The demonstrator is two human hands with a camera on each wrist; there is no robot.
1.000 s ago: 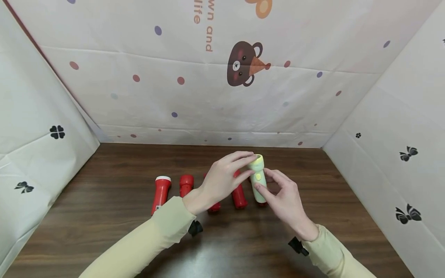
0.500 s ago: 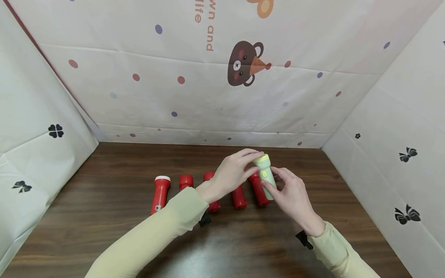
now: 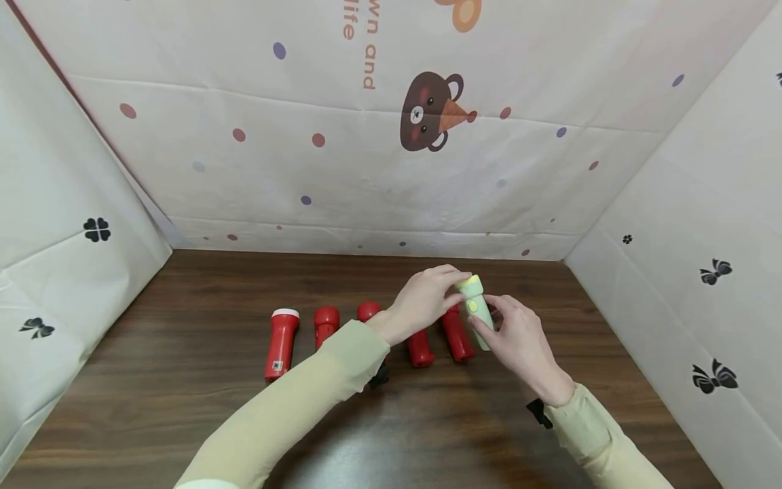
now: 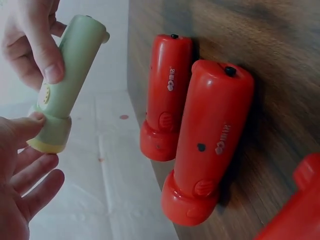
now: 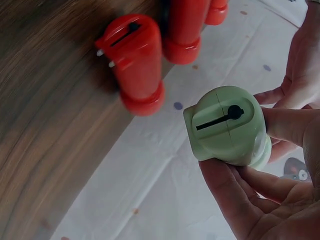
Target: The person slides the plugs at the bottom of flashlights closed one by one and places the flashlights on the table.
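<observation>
A pale green flashlight (image 3: 481,319) with a yellow rim and yellow switch is held tilted above the table, just right of the row of red flashlights. My right hand (image 3: 519,339) grips its body between thumb and fingers. At the head end, my left hand (image 3: 424,299) pinches it, thumb at the neck and fingers behind the rim. In the left wrist view the green flashlight (image 4: 75,70) has its yellow head downward. The right wrist view shows its tail end (image 5: 227,122), with a dark slot and round hole.
Several red flashlights lie in a row on the brown wooden table (image 3: 183,407); the leftmost red flashlight (image 3: 283,343) has a white rim, the rightmost red flashlight (image 3: 457,336) lies beside the held one. My left forearm partly covers the middle ones. Patterned white sheets (image 3: 366,176) wall the table.
Both hands have carried the green flashlight to the right, off from over the rightmost red flashlight, which now shows more. Its tail has swung further right.
</observation>
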